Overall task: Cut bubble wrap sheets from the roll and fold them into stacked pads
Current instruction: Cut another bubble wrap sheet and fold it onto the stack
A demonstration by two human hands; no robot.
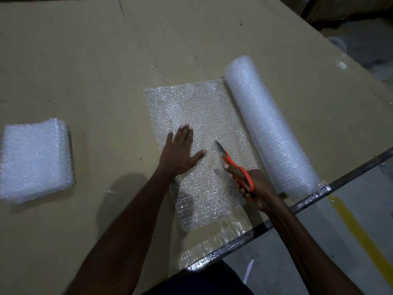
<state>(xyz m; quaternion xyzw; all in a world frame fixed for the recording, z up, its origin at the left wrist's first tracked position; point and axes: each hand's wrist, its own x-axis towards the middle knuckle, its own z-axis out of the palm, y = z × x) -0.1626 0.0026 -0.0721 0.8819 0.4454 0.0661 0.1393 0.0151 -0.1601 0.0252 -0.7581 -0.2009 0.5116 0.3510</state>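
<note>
A thick roll of bubble wrap (265, 124) lies on the cardboard-covered table (95, 60), right of centre. An unrolled sheet (191, 103) spreads flat to its left. My left hand (180, 150) presses flat on the sheet with fingers straight and thumb spread. My right hand (253, 186) grips orange-handled scissors (236, 165), whose dark blades point up and left over the sheet, between my left hand and the roll. A stack of folded bubble wrap pads (36, 158) sits at the table's left.
The table's dark metal edge (319, 196) runs diagonally at the lower right, with grey floor and a yellow floor line (361, 235) beyond it. A narrow strip of bubble wrap (204, 248) lies by the near edge.
</note>
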